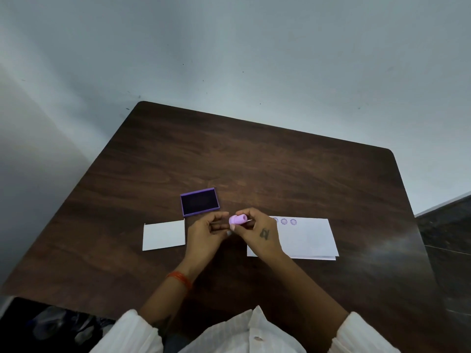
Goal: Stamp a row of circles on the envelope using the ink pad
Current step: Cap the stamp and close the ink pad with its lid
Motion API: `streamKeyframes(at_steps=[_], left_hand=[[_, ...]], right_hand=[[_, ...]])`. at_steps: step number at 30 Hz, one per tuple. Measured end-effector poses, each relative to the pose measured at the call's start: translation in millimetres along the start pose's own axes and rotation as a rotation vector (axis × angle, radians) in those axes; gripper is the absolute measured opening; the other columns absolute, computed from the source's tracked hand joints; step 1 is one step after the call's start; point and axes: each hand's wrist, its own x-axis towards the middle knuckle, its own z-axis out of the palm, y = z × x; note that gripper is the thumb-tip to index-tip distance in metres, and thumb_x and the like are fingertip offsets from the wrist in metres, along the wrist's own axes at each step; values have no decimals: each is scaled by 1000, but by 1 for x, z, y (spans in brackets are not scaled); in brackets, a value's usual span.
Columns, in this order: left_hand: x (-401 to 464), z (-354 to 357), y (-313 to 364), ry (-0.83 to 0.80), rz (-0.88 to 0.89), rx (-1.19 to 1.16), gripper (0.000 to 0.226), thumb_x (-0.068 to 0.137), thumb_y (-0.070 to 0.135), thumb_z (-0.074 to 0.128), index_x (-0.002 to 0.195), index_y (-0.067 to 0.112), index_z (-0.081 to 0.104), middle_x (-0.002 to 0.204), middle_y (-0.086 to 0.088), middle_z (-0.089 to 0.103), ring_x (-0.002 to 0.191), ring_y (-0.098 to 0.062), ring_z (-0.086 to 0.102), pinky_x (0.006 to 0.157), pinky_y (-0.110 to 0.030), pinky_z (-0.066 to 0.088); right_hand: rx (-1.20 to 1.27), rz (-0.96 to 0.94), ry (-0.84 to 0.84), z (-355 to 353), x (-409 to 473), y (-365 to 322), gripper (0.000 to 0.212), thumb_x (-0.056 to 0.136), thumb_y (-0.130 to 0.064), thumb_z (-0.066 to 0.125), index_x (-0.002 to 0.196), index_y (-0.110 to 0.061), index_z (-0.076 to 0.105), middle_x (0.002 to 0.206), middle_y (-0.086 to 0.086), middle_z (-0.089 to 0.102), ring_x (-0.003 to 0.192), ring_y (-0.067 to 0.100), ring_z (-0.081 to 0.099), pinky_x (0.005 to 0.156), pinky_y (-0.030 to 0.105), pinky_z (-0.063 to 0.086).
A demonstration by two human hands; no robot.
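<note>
A white envelope (308,238) lies on the dark wooden table (254,169), right of centre, with three purple circles stamped along its top edge. An open purple ink pad (200,202) sits to the left, beyond my hands. My right hand (257,231) holds a small pink stamp (237,219) on its side above the table, over the envelope's left end. My left hand (207,229) is just left of the stamp, with its fingertips at or near the stamp's wide end; whether they touch is unclear.
A white rectangular card or lid (164,235) lies left of my left hand, near the ink pad. The table's far edge meets a pale wall. A dark surface (448,238) stands beyond the table's right edge.
</note>
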Motion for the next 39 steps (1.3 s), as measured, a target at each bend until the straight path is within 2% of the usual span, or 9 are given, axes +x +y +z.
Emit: streamKeyframes(at_steps=[4, 10, 17, 20, 24, 28, 31, 36, 39], left_hand=[[13, 1, -7, 8, -68, 80, 44, 77, -5, 64, 115, 17, 59, 115, -5, 66, 94, -7, 61, 79, -16, 48], [23, 4, -14, -14, -107, 153, 46, 80, -7, 58, 121, 16, 56, 125, -6, 60, 103, -8, 52, 89, -22, 42], [22, 1, -19, -37, -87, 171, 46, 80, -9, 56, 119, 16, 57, 122, -5, 62, 98, -4, 53, 83, -15, 42], [20, -2, -19, -29, -71, 150, 45, 80, -4, 61, 119, 17, 57, 122, -5, 63, 98, -6, 55, 86, -19, 43], [16, -13, -15, 108, 7, 100, 45, 77, 7, 69, 117, 23, 58, 115, 3, 63, 88, 5, 55, 68, -6, 41], [9, -40, -9, 335, 153, 78, 44, 76, 8, 71, 116, 20, 58, 119, -2, 59, 103, -10, 59, 83, -21, 48], [8, -67, -10, 478, 220, 242, 49, 77, 14, 71, 123, 18, 54, 134, -3, 51, 122, -11, 44, 101, -29, 35], [3, -99, -27, 541, 99, 360, 58, 81, 16, 68, 133, 23, 43, 148, -5, 34, 135, -21, 32, 103, -35, 32], [-2, -106, -41, 525, 13, 377, 58, 84, 14, 63, 136, 21, 39, 149, -7, 32, 136, -24, 30, 104, -35, 31]], right_hand=[[-153, -30, -5, 17, 16, 6, 27, 79, -35, 46, 76, -17, 65, 73, -3, 61, 67, 8, 50, 61, 13, 34], [-270, 6, -133, 26, 23, 13, 9, 84, -22, 58, 86, -15, 64, 94, 6, 66, 75, 10, 50, 60, 9, 28], [-300, -33, -173, 25, 21, 11, 15, 80, -19, 65, 93, -13, 64, 101, 9, 65, 84, 13, 53, 71, 19, 38], [-260, -49, -142, 20, 19, 8, 18, 79, -25, 67, 94, -16, 65, 101, 6, 67, 87, 14, 55, 71, 18, 38], [-194, -140, 7, 9, 18, -5, 36, 72, -22, 71, 107, -22, 63, 108, 2, 66, 97, 19, 59, 81, 31, 50], [-122, -214, 9, 13, 22, -27, 52, 65, -19, 76, 114, -27, 58, 115, 0, 62, 105, 19, 57, 86, 38, 52], [-171, -284, -7, 29, 25, -40, 57, 65, -22, 78, 117, -26, 56, 118, 1, 61, 110, 20, 54, 89, 31, 47], [-253, -247, -198, 64, 17, -45, 63, 73, -23, 73, 130, -23, 46, 134, 6, 50, 117, 22, 51, 99, 38, 46], [-336, -226, -247, 85, 7, -42, 54, 78, -20, 69, 128, -15, 48, 131, 9, 54, 116, 23, 53, 98, 33, 43]])
